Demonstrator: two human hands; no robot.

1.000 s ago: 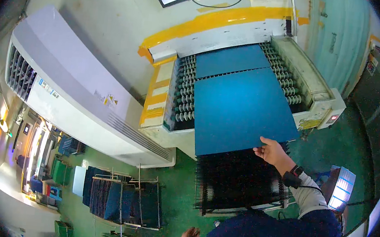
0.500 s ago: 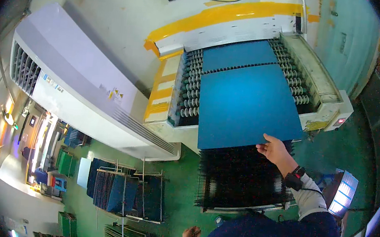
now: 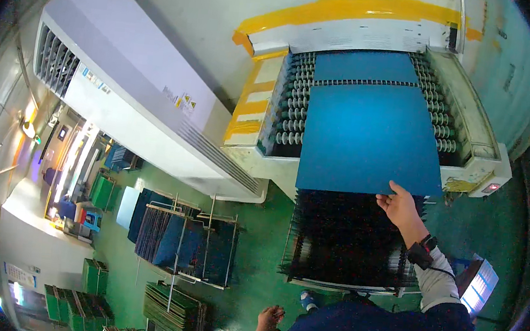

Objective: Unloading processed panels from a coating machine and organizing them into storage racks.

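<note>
Right hand (image 3: 399, 207) is at the near blue panel (image 3: 371, 137)

Two panels lie in line on the roller conveyor (image 3: 466, 99): the far panel (image 3: 367, 65) toward its back edge, the near panel (image 3: 370, 137) running out past its front edge, over the rack (image 3: 355, 289) that stands just before it. Boards (image 3: 347, 237) fill that rack. The worker's right hand (image 3: 400, 207) is at the near panel's front edge, by its right corner; the left hand (image 3: 270, 319) is low, nearest the rack's front left corner. A switch (image 3: 491, 187) sits at the conveyor's front right corner. Left of the conveyor stands an air conditioner (image 3: 149, 110). Left of the rack, across the floor (image 3: 257, 241), is a second rack (image 3: 175, 265) with sheets (image 3: 172, 239) in it.
</note>
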